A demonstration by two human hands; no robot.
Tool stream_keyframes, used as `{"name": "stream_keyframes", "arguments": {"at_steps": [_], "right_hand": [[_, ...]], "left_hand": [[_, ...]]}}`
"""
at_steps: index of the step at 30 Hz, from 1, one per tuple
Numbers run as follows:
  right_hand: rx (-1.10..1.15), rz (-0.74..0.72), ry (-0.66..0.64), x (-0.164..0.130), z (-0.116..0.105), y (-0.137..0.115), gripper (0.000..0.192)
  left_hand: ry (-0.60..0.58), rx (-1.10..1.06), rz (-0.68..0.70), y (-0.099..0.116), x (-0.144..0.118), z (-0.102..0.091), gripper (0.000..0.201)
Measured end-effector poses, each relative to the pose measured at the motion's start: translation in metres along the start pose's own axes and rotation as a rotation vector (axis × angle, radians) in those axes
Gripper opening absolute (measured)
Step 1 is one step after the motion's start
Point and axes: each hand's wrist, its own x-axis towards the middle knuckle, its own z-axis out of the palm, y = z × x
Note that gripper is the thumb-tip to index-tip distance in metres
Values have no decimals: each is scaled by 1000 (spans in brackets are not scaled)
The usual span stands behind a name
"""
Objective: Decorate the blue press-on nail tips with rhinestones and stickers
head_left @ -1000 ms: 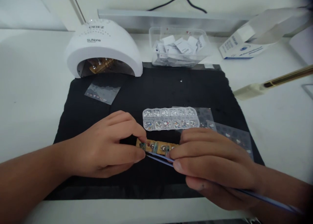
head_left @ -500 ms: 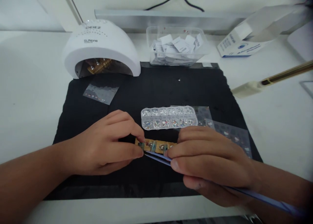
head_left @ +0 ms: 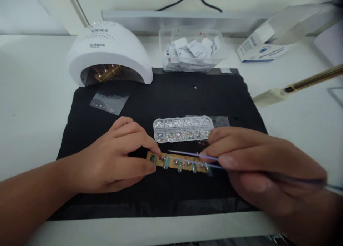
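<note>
My left hand (head_left: 120, 156) pinches the left end of a tan strip (head_left: 174, 161) lying on the black mat (head_left: 171, 99). Several teal false nails are fixed along the strip. My right hand (head_left: 257, 163) grips blue tweezers (head_left: 187, 158), whose two tips point left just above the strip's middle. I cannot tell whether anything sits between the tips. A clear rhinestone box (head_left: 183, 128) with small gems in compartments lies just behind the strip.
A white nail lamp (head_left: 108, 54) stands at the mat's back left, with another strip inside. Behind sit a clear tub of paper packets (head_left: 193, 51) and a white carton (head_left: 261, 47). A sticker sheet (head_left: 108, 103) lies on the mat. A gold-handled tool (head_left: 297, 85) lies right.
My right hand has moved right and lifted off the strip, uncovering its right half with the nails. The tweezers now hover above the strip. My left hand has stayed put.
</note>
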Motion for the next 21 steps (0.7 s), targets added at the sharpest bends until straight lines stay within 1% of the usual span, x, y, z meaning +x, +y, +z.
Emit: {"name": "stream_keyframes", "arguments": {"at_steps": [1, 3, 6, 8, 12, 17, 21], "right_hand": [[103, -8, 83, -1, 2, 4, 17], [259, 26, 226, 0, 6, 12, 19], [325, 126, 371, 6, 11, 17, 14], [337, 172, 436, 12, 12, 17, 10], [362, 218, 492, 19, 13, 22, 8], [350, 261, 489, 20, 9, 35, 16], [362, 259, 512, 22, 8, 42, 18]], "left_hand": [[5, 14, -7, 0, 0, 0, 11], [14, 25, -13, 0, 0, 0, 10], [13, 26, -8, 0, -1, 0, 10], [7, 28, -8, 0, -1, 0, 10], [20, 22, -21, 1, -2, 0, 10], [26, 30, -17, 1, -2, 1, 11], [35, 32, 1, 0, -2, 1, 10]]}}
